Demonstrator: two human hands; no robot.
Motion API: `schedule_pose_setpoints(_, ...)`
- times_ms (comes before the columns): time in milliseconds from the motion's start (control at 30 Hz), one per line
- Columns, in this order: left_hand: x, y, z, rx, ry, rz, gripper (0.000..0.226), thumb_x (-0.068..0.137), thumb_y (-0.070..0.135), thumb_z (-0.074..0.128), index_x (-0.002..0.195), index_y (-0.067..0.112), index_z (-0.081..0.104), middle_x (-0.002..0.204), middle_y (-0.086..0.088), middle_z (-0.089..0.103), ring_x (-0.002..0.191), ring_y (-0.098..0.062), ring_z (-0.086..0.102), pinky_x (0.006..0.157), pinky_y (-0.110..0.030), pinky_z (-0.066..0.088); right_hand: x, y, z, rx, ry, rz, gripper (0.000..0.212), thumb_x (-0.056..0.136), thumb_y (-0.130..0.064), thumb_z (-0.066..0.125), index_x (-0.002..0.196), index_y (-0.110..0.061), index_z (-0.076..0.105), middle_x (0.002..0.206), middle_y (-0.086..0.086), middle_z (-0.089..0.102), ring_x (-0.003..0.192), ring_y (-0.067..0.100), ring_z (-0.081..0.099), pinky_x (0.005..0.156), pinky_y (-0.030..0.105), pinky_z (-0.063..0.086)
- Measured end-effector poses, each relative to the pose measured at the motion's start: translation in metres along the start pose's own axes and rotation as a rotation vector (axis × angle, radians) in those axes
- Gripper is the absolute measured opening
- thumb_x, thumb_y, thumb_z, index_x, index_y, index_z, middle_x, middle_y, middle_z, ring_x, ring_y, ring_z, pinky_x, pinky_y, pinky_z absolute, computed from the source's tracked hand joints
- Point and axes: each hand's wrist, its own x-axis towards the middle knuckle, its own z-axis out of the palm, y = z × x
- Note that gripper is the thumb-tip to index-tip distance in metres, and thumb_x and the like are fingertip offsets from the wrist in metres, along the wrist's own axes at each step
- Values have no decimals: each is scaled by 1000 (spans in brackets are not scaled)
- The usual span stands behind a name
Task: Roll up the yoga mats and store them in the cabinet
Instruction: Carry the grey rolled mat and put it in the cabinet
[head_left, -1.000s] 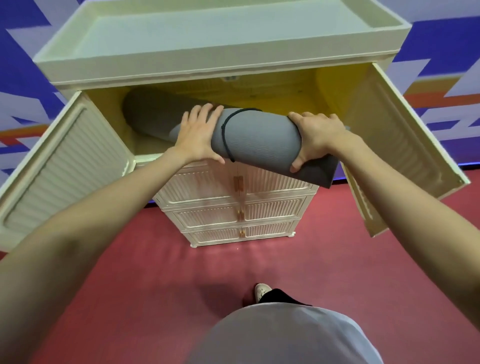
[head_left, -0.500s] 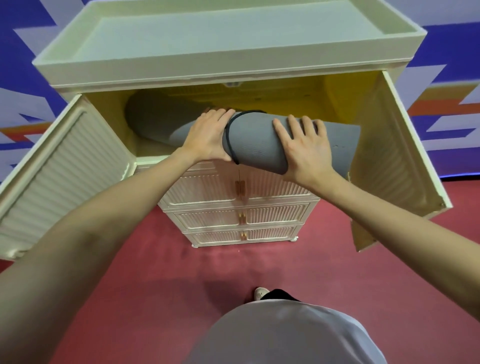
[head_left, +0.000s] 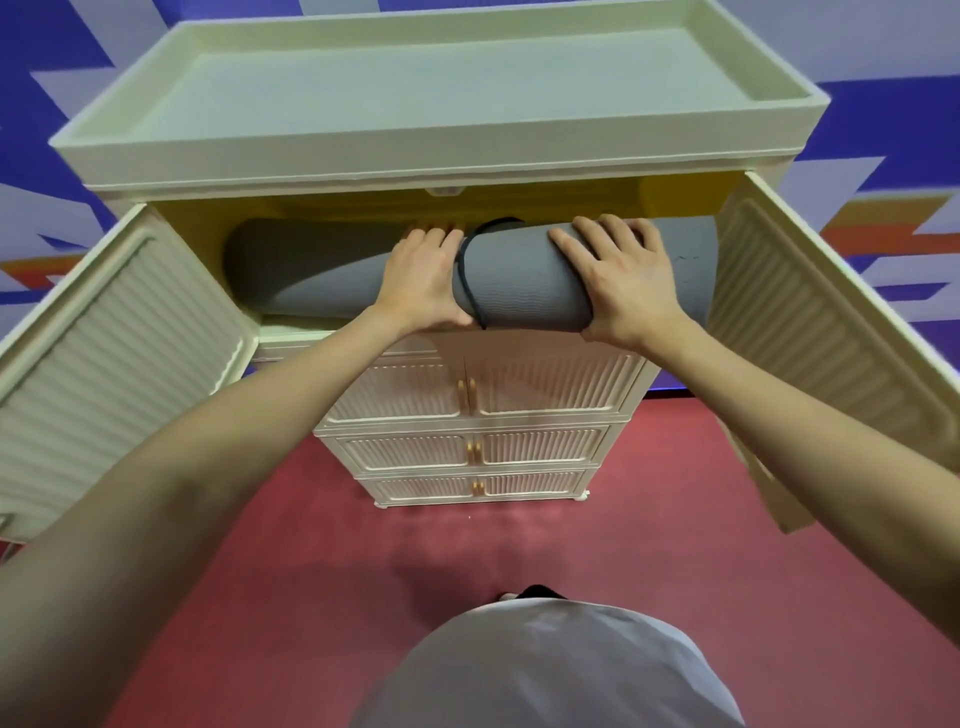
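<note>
At top shelf of cabinet (head_left: 436, 161), I'm pressing rolled mat (head_left: 524, 280) w/ left hand (head_left: 423, 283) & right hand (head_left: 621, 283), fingers spread flat; it's overhanging near edge, prob rolling out if I'm letting go.

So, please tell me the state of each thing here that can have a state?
Yoga mat: rolled, strapped, partly inside top compartment.
Left door: open.
Right door: open.
Lower doors: closed.
Left hand: flat on mat.
Right hand: flat on mat.
</note>
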Motion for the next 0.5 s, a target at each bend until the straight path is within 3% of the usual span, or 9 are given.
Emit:
schedule_pose_setpoints(200,17,0,-3,2,-35,-33,99,55,65,81,132,11,48,110,-13,64,101,-33,60,79,-43,51,15,11,9,1,22,-29,105,54,-45,80,145,-16,36,134,15,49,117,38,47,101,49,32)
schedule_pose_setpoints(333,30,-1,-2,-6,-73,-111,81,59,60,82,118,10,60,98,-7,67,88,-25,65,64,-32,47,34,20,10,13,-12,-26,100,59,-50,81,144,-18,37,128,14,55,110,37,51,99,49,33)
schedule_pose_setpoints(433,38,3,4,-50,-34,-151,88,56,58,85,124,10,56,101,-8,67,90,-25,65,70,-34,56,45,29,13,19,-43,-17,103,61,-51,81,147,-22,33,133,14,55,118,37,50,102,48,31)
schedule_pose_setpoints(500,41,6,8,-64,19,-155,102,52,60,85,134,14,48,114,-9,64,102,-28,62,83,-39,56,47,34,18,32,-46,-12,105,60,-48,82,148,-24,32,133,13,55,123,38,49,105,49,30)
